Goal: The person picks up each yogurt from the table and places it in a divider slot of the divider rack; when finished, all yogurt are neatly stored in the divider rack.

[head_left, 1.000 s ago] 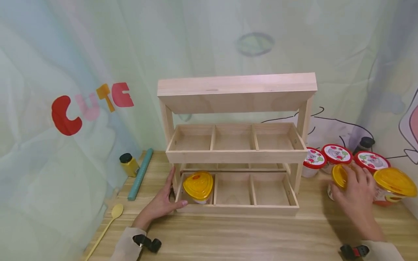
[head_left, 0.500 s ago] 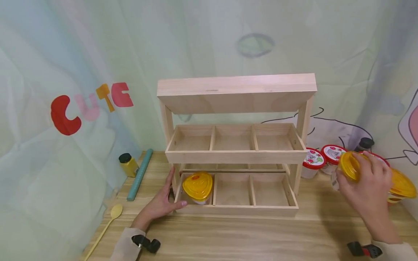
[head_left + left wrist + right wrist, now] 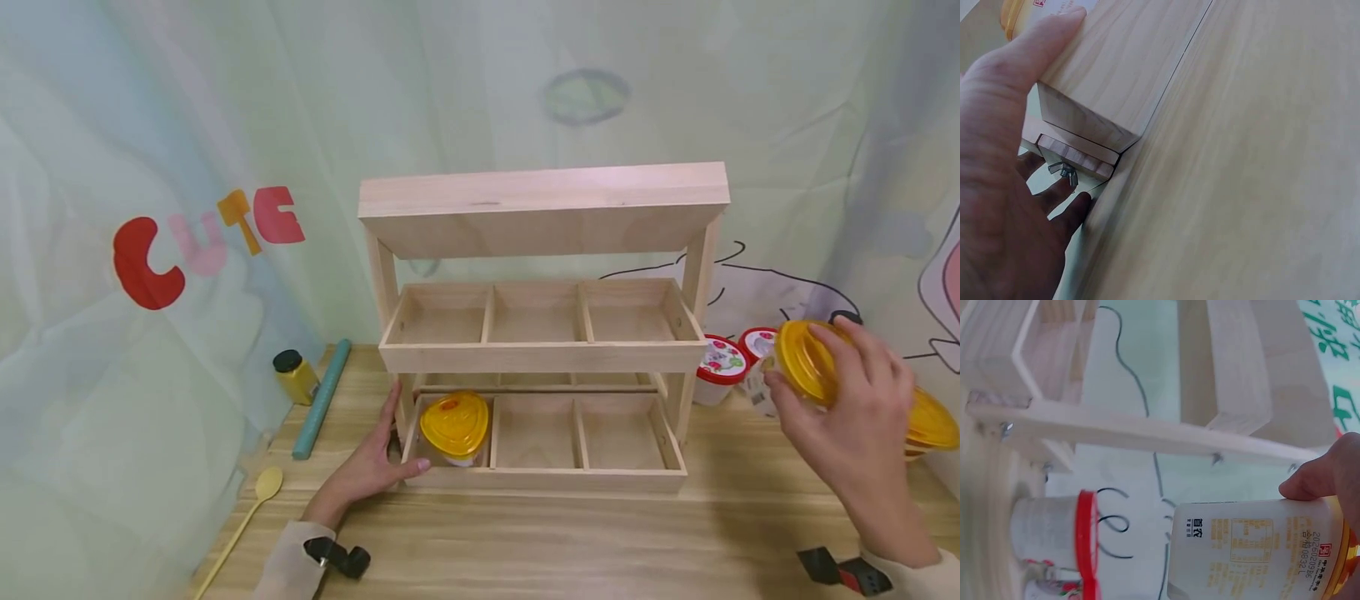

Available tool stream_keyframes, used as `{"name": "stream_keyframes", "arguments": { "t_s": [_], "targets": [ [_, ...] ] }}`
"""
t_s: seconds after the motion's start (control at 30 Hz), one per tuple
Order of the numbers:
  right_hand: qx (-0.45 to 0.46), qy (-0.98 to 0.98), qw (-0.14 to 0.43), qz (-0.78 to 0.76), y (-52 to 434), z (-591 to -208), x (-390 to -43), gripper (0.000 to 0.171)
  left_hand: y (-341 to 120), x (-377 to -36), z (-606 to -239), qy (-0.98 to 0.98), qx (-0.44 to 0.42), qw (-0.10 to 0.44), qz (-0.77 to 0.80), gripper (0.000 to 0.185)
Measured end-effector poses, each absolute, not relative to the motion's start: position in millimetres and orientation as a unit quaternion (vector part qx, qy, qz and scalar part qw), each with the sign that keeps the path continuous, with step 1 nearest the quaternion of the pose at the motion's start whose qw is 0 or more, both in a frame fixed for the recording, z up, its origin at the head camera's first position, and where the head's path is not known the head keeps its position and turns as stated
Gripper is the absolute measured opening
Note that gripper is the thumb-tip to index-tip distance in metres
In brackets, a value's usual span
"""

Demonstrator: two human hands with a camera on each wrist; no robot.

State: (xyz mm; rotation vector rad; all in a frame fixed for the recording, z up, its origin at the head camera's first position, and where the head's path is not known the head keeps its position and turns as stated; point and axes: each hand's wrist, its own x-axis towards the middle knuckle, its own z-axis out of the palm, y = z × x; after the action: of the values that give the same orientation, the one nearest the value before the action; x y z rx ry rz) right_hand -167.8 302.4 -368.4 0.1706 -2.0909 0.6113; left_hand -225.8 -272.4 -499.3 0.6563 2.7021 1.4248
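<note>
**Head view: one jar shelved, a second jar lifted at the right**

Head view shows a wooden rack (image 3: 543, 333) on the table (image 3: 570, 542), with two tiers of three compartments each. One yellow-lidded jar (image 3: 454, 427) sits in the lower left compartment. The other five compartments hold nothing.

Left hand (image 3: 371, 471): rests flat against the rack's lower left corner, fingers straight along the side post, thumb laid on the front rail. The left wrist view confirms the thumb (image 3: 1047, 47) pressing on the rail and the fingers extended beside the post. It holds nothing.

Right hand (image 3: 851, 412): grips a second jar (image 3: 804, 364) by its yellow lid, fingers curled round the rim, clear of the table and to the right of the rack. The right wrist view shows the jar's white labelled body (image 3: 1250, 550) on its side, a fingertip (image 3: 1319, 478) against it.

Remaining at the right: two red-lidded tubs (image 3: 723, 367), partly hidden, and another yellow-lidded jar (image 3: 930, 421) behind the hand.

Judgement: early stage. One placement done, one jar in hand not yet at the rack, at least three containers unshelved.

Left of the rack: small yellow bottle (image 3: 295, 377), teal stick (image 3: 322, 400), yellow spoon (image 3: 251, 508).
</note>
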Motion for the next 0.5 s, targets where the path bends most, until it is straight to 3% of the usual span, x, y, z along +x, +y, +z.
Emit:
{"name": "stream_keyframes", "arguments": {
  "t_s": [0.5],
  "targets": [
    [0.106, -0.838, 0.467, 0.263, 273.0, -342.1, -148.0, 0.103, -272.0, -225.4, -498.8, 0.868, 0.204, 0.012, 0.452, 0.135]
  ]
}}
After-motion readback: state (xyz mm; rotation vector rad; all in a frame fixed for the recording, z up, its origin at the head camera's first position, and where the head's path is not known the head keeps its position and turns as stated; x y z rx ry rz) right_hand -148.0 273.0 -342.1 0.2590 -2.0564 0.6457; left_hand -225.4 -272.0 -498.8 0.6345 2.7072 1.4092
